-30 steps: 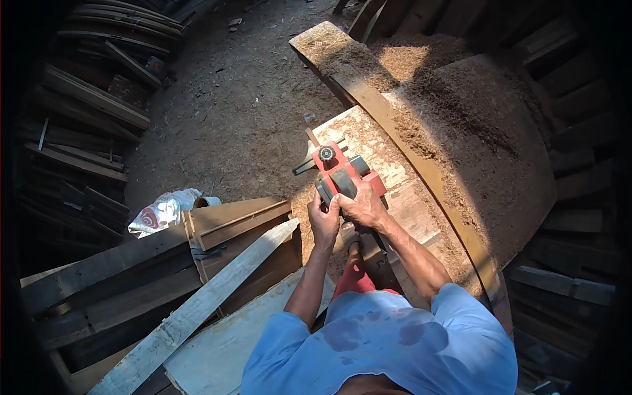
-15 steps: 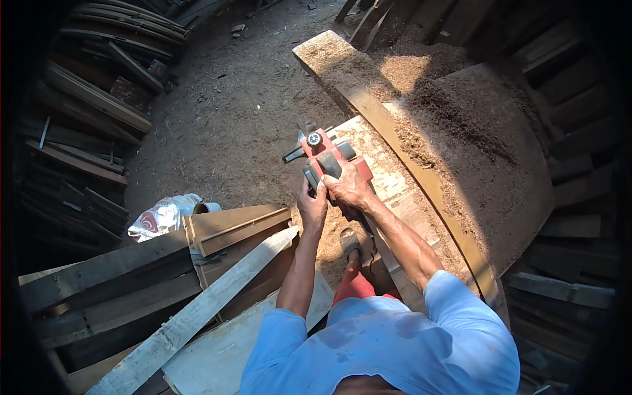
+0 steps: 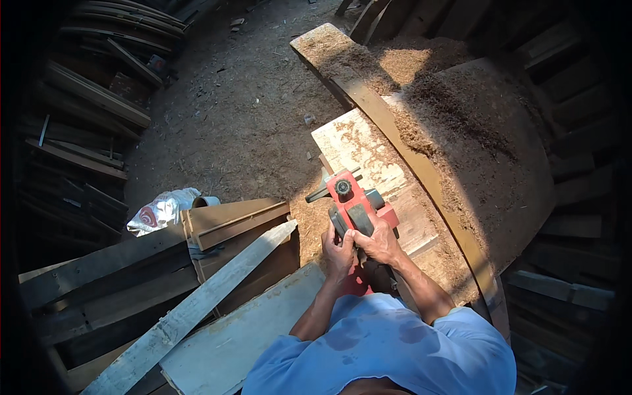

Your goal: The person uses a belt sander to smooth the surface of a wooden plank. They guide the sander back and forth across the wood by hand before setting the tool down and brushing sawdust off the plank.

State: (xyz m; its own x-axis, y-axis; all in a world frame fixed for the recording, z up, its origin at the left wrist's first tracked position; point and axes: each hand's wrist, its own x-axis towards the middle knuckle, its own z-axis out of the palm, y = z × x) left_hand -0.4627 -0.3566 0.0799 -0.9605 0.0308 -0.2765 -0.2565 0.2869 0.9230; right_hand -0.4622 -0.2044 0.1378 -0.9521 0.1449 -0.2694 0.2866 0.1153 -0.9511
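Shaving-strewn brown ground [image 3: 217,131] spreads ahead and to the left of our landmark, the chunky red-and-black electric hand planer [image 3: 355,201], and sunlight is pouring down just past it! Look at the grip: the left hand [image 3: 338,253] has its fingers curled against the planer's black near left side, the right hand [image 3: 380,245] has its fingers wrapped over the near right, thumbs almost meeting. Two hands, I'd judge, because that's a bulky machine to keep steady. Its round black knob points away from the body, probably because the handle belongs nearest the wrists. Is its underside touching anything? Cannot tell! Just beyond the planer lies the pale, shaving-dusted wooden surface [image 3: 355,141]; to the right sweeps a long curved yellow-brown beam [image 3: 428,174], with a broad brown shaving-covered panel [image 3: 513,224] on its far side. Over to the planer's left, a crumpled white plastic bag [image 3: 168,209] sits beside dark brown planks [image 3: 112,260], and a long weathered grey plank [image 3: 217,289] slants across them, perhaps simply stowed there
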